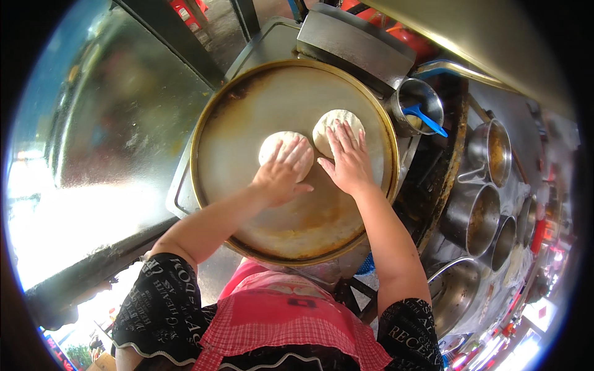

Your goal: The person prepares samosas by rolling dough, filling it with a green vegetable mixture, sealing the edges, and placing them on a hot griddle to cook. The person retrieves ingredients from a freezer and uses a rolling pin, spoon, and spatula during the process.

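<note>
Before me is a large round metal griddle pan [232, 181] with a raised rim and brown scorch stains. Two pale, flat dough rounds lie on it. My left hand [284, 171] rests palm down on the left dough round [274, 141], fingers spread, covering much of it. On the right dough round [341, 116], which sits a little farther back, my right hand [345, 155] lays its fingers flat, with the thumb off to the left of the dough. Neither hand grasps anything.
Right of the pan stands a metal pot [403, 99] holding a blue-handled utensil [424, 119]. Several metal pots [471, 218] line the counter farther right. A metal box [355, 46] is behind the pan. A glossy panel [134, 116] rises on the left.
</note>
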Action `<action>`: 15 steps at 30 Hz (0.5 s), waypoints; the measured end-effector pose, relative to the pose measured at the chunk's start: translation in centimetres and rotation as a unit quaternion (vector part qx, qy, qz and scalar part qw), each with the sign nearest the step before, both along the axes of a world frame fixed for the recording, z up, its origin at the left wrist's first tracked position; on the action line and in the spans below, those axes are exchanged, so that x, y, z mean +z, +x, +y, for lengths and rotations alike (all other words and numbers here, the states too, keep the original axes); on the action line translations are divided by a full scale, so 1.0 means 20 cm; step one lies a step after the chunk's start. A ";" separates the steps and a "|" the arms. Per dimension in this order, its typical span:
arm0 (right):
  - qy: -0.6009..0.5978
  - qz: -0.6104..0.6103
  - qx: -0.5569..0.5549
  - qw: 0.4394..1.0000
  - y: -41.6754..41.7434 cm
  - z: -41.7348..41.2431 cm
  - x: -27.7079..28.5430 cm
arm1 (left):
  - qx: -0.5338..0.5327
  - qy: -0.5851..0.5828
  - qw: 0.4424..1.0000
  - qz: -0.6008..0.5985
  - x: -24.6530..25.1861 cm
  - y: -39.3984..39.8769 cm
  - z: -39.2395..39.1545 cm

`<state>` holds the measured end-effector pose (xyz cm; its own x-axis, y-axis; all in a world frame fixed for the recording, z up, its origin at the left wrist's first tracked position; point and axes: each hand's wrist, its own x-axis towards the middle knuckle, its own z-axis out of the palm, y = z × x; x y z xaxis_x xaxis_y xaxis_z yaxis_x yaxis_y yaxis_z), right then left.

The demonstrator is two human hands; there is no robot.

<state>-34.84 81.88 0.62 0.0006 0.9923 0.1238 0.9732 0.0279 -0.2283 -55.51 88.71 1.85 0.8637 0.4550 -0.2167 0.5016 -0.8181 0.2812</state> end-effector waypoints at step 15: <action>-0.014 -0.009 -0.018 1.000 0.02 -0.11 -0.10 | 0.060 0.038 0.995 -0.066 -0.14 0.23 0.27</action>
